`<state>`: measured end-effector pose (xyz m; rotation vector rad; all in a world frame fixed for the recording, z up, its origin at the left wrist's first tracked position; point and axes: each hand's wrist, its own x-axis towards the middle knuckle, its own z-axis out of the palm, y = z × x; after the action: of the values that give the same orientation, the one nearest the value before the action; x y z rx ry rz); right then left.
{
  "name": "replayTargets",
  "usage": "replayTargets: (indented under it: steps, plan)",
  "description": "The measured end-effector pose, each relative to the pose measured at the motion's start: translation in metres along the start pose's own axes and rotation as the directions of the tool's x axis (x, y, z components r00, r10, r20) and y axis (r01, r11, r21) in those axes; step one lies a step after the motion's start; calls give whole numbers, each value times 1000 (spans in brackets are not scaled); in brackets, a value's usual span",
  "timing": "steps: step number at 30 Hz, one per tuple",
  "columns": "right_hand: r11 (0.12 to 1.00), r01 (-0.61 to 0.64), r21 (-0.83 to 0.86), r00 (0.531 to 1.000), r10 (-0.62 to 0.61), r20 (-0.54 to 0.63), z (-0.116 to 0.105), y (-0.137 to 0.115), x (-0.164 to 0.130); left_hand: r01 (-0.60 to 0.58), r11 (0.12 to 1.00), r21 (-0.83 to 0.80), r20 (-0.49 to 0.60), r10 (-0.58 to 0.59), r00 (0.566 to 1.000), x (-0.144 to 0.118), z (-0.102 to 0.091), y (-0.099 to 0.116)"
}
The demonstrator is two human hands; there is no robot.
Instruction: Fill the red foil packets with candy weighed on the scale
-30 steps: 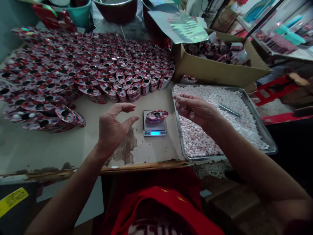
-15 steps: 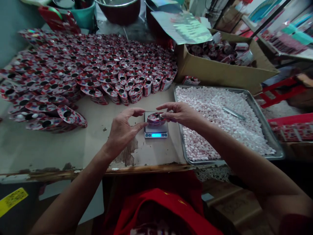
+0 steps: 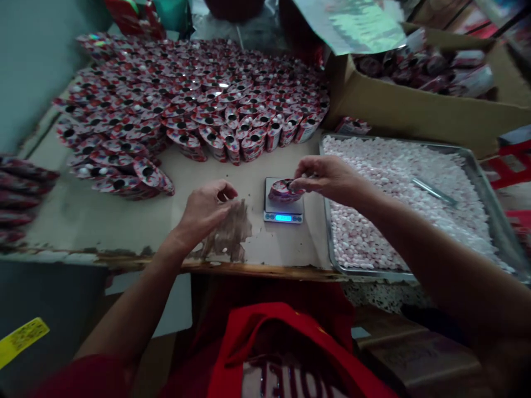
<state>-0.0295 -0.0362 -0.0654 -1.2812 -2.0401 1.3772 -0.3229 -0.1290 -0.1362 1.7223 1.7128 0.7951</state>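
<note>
Left grip: the left hand [image 3: 206, 211] rests low over the desk [image 3: 83, 221], fingers curled loosely with thumb and forefinger close together; holds nothing visible. It sits just left of the scale, not touching it.

Far left, at the frame edge: a small stack of red packs [image 3: 22, 190], blurred. Far centre-left: a large spread of red printed containers [image 3: 186, 99], packed side by side, most with a dark round opening on top, a few showing white pieces inside. The nearest row ends just beyond the scale.

Centre: small digital scale [image 3: 284, 213] on the desk, blue display lit. One red container [image 3: 284, 190] sits on its platform.

Right grip: the right hand [image 3: 327, 177] pinches narrowly at the top right of that container, fingertips touching it; whether anything lies between the fingertips cannot be told.

Right: metal tray [image 3: 489, 190] filled with small white and pink candies [image 3: 373, 166], touching or just beside the scale. A thin metal tool [image 3: 433, 190] lies on the candies toward the far right.

Far right: open cardboard box [image 3: 415, 113] with more red wrapped items inside, a shiny sheet [image 3: 352, 25] lying over its left corner.
</note>
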Motion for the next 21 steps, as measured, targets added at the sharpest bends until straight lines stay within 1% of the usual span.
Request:
replayTargets:
  steps: [2, 3, 4, 5, 6, 8, 9, 10, 12, 14, 15, 17, 19, 21]
  plan:
    - [977, -57, 204, 997, 65, -30, -4, 2, -2, 2, 999, -35, 119, 2, 993, -22, -5, -13]
    - [946, -94, 310, 993, 113, -46, -7, 3, -3, -10, 999, -44, 169, 17, 985, -35, -6, -19]
    - [904, -129, 408, 984, 169, -63, -11, 5, -5, -28, 999, -38, 198, 35, 980, -48, -7, -24]
    - [855, -161, 492, 970, 230, -82, -15, 7, -7, -45, 999, -19, 200, 47, 979, -60, -7, -28]
    - [805, -189, 562, 951, 293, -100, -19, 8, -10, -50, 999, 7, 175, 48, 983, -72, -8, -31]
    - [720, -235, 653, 906, 405, -121, -26, 11, -15, -18, 998, 54, 84, 13, 996, -91, -11, -34]
    - [696, -245, 675, 891, 436, -126, -29, 11, -18, 11, 998, 66, 61, -15, 998, -98, -13, -34]
    - [687, -249, 683, 887, 445, -124, -30, 11, -20, 41, 997, 70, 72, -46, 996, -103, -15, -32]
    - [706, -234, 668, 904, 412, -119, -29, 8, -24, 94, 992, 88, 166, -108, 980, -107, -20, -28]
    - [764, -196, 615, 930, 344, -131, -23, 3, -25, 109, 984, 141, 254, -142, 957, -106, -22, -25]
    - [800, -175, 574, 942, 305, -139, -19, 1, -25, 98, 981, 170, 271, -142, 952, -105, -23, -25]
    - [872, -140, 469, 964, 228, -135, -9, -3, -21, 49, 977, 208, 259, -104, 960, -103, -21, -26]
    - [931, -110, 348, 983, 153, -98, -1, -6, -15, 1, 978, 208, 226, -50, 973, -102, -19, -29]
    - [976, -65, 209, 994, 81, -71, 5, -7, -9, 3, 981, 196, 160, -35, 986, -101, -18, -31]
